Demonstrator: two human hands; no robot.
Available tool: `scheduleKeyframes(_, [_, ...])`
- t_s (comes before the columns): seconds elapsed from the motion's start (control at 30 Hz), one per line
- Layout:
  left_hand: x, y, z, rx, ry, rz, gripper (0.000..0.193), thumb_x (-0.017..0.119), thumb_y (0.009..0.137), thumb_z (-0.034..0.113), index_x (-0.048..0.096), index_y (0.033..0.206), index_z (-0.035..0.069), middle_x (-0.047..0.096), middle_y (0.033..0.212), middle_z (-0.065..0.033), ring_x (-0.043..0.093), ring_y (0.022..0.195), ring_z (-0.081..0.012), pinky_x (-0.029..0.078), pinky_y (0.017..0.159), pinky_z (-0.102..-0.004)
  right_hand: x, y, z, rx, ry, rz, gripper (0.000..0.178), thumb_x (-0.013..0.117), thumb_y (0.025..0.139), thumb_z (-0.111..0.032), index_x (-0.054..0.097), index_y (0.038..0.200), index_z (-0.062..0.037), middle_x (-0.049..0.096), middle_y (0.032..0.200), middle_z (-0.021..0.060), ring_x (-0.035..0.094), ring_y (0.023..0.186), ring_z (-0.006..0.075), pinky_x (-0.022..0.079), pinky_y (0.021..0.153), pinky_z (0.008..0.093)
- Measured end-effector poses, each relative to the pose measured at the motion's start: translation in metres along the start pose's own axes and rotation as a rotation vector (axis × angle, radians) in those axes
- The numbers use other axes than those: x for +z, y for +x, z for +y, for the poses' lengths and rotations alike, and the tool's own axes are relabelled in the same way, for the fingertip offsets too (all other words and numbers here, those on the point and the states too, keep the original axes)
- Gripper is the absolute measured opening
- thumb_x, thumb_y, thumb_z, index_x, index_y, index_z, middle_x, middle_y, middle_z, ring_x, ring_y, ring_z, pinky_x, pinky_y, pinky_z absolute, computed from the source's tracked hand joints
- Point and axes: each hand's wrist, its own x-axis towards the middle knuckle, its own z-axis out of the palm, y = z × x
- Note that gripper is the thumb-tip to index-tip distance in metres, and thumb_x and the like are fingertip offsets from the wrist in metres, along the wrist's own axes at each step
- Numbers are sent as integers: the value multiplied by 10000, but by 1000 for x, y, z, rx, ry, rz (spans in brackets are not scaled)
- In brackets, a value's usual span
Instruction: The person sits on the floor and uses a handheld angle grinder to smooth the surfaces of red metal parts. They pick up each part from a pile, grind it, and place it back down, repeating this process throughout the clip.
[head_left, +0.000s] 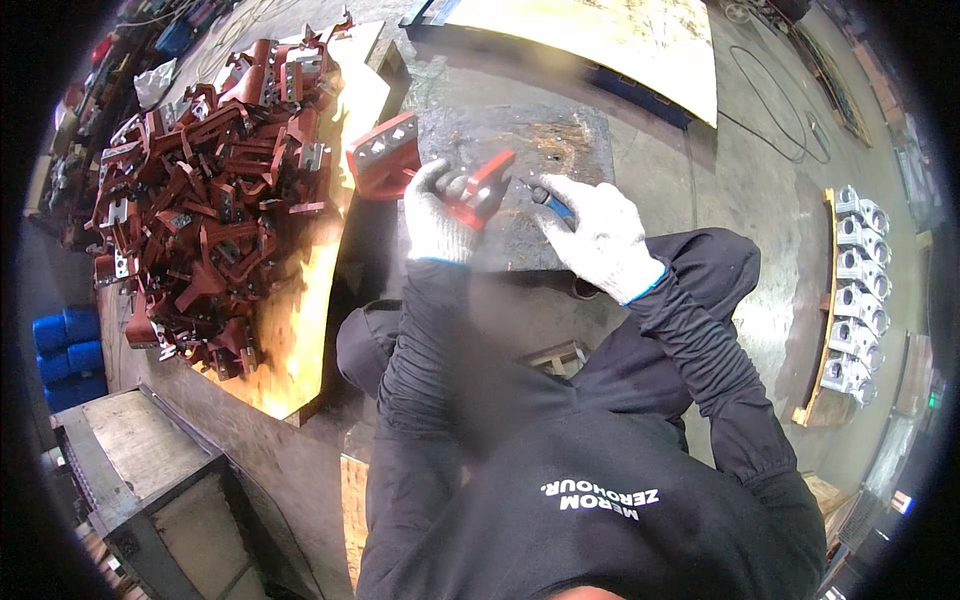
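Note:
My left hand [437,222], in a white glove, is closed around a red-painted metal bracket [383,172]. A bare silver face with holes shows at the bracket's left end, and a red arm of it sticks out past my fingers. To its right, my gloved right hand [606,240] grips a small hand tool with a blue and black handle [556,205]. The tool's thin tip points left toward the bracket, with a small gap between them. Both hands are above a dark, worn worktop [570,140]. My fingers hide the bracket's middle.
At left, a heap of similar red brackets [220,190] covers a wooden board [300,345]. A metal-framed box [140,450] stands at lower left. Beyond the worktop lies a pale panel [600,35]. Silver castings [850,300] line a pallet at right, and a cable [790,110] lies on the floor.

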Motion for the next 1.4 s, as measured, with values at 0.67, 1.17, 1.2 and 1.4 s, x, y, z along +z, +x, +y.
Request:
scheduleKeyframes(0.67, [-4,-9,4,56,-107,-118,235,514,853,47,392,673,135,394,613,36,426,564,-128,439,592,-318,5,14,-14,-74,-17,39,322,681,835,-356,687,1068,-133,706,941,100,649,788,319,508,729,394])
scheduleKeyframes(1.17, [-23,22,-14,239,-34,-34,220,518,830,52,402,657,123,367,605,12,377,542,-144,342,538,-309,64,-4,22,-166,-388,342,222,702,796,-295,645,911,-114,629,682,93,607,599,280,485,565,387])
scheduleKeyframes(1.2, [-22,21,-15,251,-19,-28,218,520,830,54,404,659,122,369,607,11,374,538,-145,342,537,-310,69,-5,26,-158,-391,372,217,703,794,-291,641,904,-114,623,673,96,605,592,278,484,560,387])
scheduleKeyframes(1.4, [-22,21,-27,413,157,18,171,558,827,88,460,688,101,410,625,11,427,545,-141,386,535,-305,99,-23,45,-26,-447,312,198,692,799,-263,625,872,-92,615,656,105,612,584,293,484,551,390])
